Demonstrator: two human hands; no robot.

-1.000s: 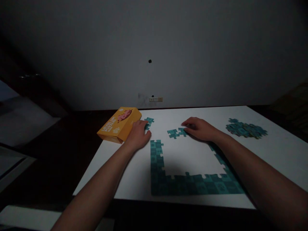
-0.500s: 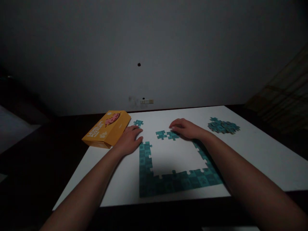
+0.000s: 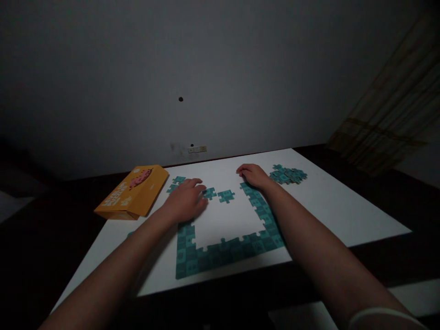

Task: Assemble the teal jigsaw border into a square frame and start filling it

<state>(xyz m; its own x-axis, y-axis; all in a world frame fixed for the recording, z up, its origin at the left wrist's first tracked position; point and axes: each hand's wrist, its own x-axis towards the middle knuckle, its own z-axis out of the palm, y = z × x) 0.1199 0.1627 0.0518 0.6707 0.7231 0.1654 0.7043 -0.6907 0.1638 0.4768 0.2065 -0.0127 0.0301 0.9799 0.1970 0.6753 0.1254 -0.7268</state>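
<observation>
A partly joined teal puzzle frame (image 3: pixel 223 252) lies on the white table (image 3: pixel 326 201), with its left, near and right sides assembled. My left hand (image 3: pixel 185 199) rests flat over the top of the frame's left side, fingertips touching a small joined strip of teal pieces (image 3: pixel 218 195). Two loose teal pieces (image 3: pixel 176 182) lie just beyond that hand. My right hand (image 3: pixel 252 175) lies palm down at the far end of the frame's right side; whether it holds a piece is hidden. A pile of loose teal pieces (image 3: pixel 288 174) sits right of that hand.
An orange puzzle box (image 3: pixel 132 192) lies at the table's far left corner. A grey wall with a socket plate (image 3: pixel 197 149) stands behind the table. A curtain (image 3: pixel 388 119) hangs at the right. The floor around the table is dark.
The view has swung to the right. My left hand moved right from beside the box onto the short strip of pieces. My right hand left that strip and moved right, towards the pile.
</observation>
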